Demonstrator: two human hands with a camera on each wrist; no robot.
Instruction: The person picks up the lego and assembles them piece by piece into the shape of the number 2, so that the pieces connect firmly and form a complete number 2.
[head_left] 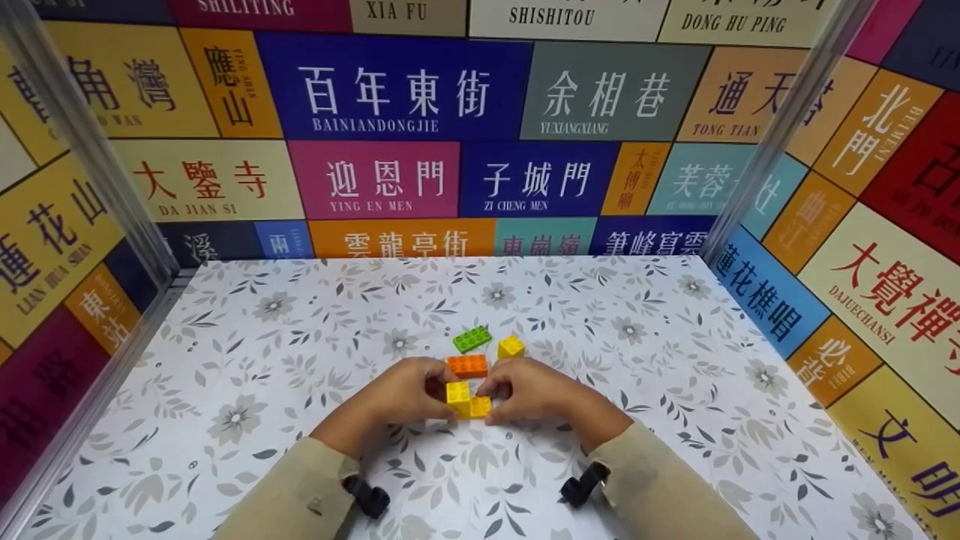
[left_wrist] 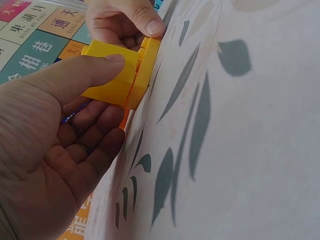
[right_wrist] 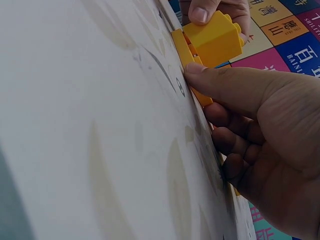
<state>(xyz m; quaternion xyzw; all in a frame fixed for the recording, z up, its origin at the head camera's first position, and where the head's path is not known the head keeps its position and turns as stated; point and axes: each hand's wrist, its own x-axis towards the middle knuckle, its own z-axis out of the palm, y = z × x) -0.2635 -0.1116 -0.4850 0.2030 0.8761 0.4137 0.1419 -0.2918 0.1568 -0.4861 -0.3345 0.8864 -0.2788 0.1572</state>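
Note:
My left hand [head_left: 403, 391] pinches a tall yellow toy brick [head_left: 458, 399] between thumb and fingers. That brick stands over one end of a flat yellow toy brick [head_left: 481, 407] on the table. In the left wrist view, a thin gap shows between the tall brick [left_wrist: 107, 80] and the flat one [left_wrist: 146, 72], so I cannot tell whether they are pressed fully together. My right hand [head_left: 534, 394] grips the flat brick's other end, thumb on its near side, as the right wrist view shows with the flat brick [right_wrist: 202, 96] low against the tabletop.
Just beyond the hands lies an orange brick [head_left: 467, 366]. Behind it is a green brick [head_left: 472, 340], and another yellow brick [head_left: 511, 346] sits to the right. The flower-patterned table [head_left: 247, 345] meets a wall of coloured signs [head_left: 394, 86] at the back.

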